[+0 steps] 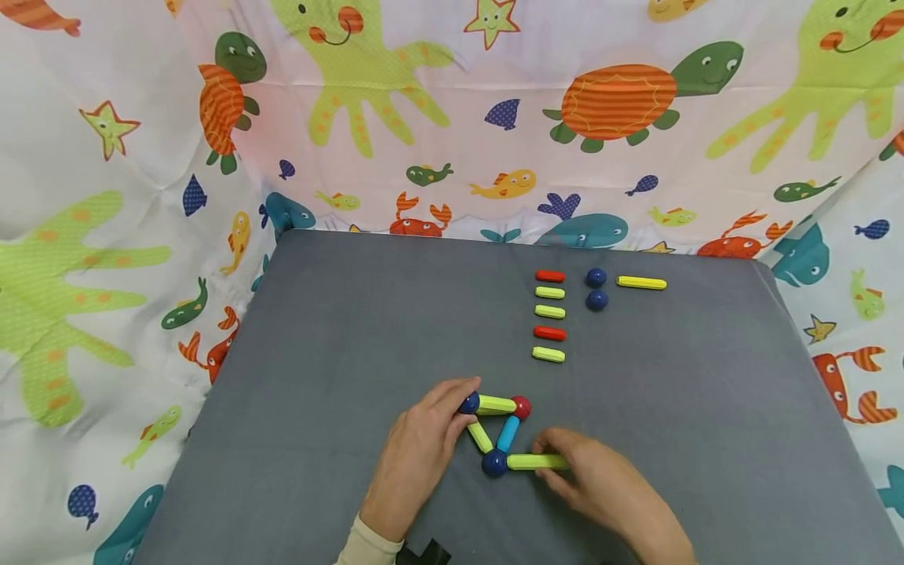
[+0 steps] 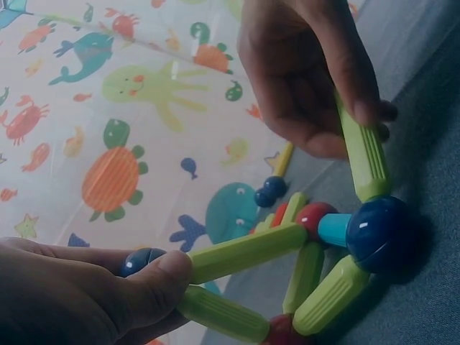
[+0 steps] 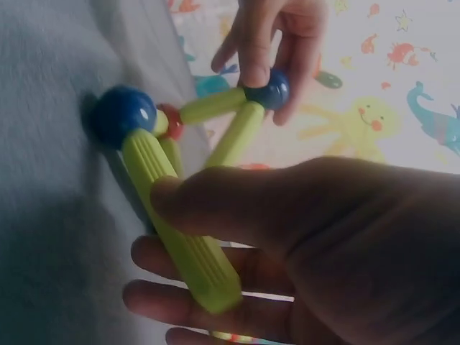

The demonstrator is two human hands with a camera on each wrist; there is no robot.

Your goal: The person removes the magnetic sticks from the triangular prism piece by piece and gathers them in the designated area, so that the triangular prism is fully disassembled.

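Note:
A frame of magnetic rods and balls stands on the grey table. My left hand [image 1: 422, 451] pinches a dark blue ball [image 3: 269, 89] at its upper left corner. From that ball a yellow-green rod [image 1: 497, 405] runs to a red ball [image 1: 521, 406]. A light blue rod [image 1: 508, 433] links this red ball with a second dark blue ball [image 1: 494, 463] low on the table. My right hand [image 1: 603, 482] holds a yellow-green rod [image 3: 180, 230] between thumb and fingers, its far end touching the lower blue ball. Another red ball [image 2: 282, 332] shows in the left wrist view.
Behind the frame, short red [image 1: 549, 276] and yellow-green rods [image 1: 549, 311] lie in a column. Two dark blue balls [image 1: 596, 289] and a longer yellow rod [image 1: 641, 282] are to their right. A cloth printed with sea animals [image 1: 438, 118] hangs around the grey table [image 1: 353, 314].

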